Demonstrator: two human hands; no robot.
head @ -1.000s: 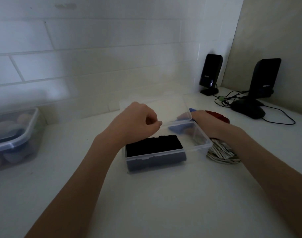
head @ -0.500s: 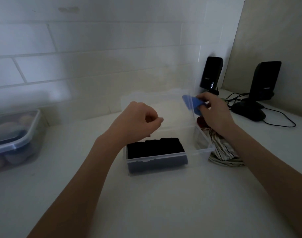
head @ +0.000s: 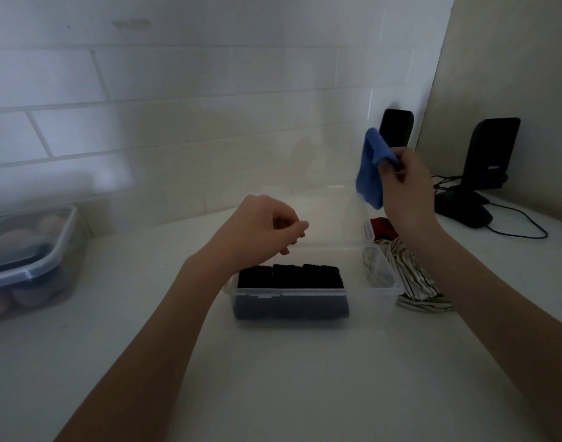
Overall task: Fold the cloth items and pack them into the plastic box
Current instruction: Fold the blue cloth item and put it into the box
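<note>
A clear plastic box (head: 289, 293) sits mid-table with its transparent lid (head: 330, 205) standing open behind it. Three black folded cloths (head: 289, 275) fill its left part; the right part looks bare. My right hand (head: 404, 183) is raised above the box's right end and pinches a blue cloth (head: 370, 167) that hangs down. My left hand (head: 260, 228) hovers over the box's back left, fingers curled with thumb against forefinger and nothing visible between them. A striped cloth (head: 413, 279) and a red cloth (head: 381, 229) lie beside the box on the right.
A lidded clear container (head: 34, 266) with rounded items stands at the left edge. Two black speakers (head: 493, 154) (head: 396, 127) and their cables (head: 522, 224) occupy the back right corner. A tiled wall runs close behind the box.
My right hand has lifted the blue cloth from beside the box to well above its right end. The left hand has barely moved.
</note>
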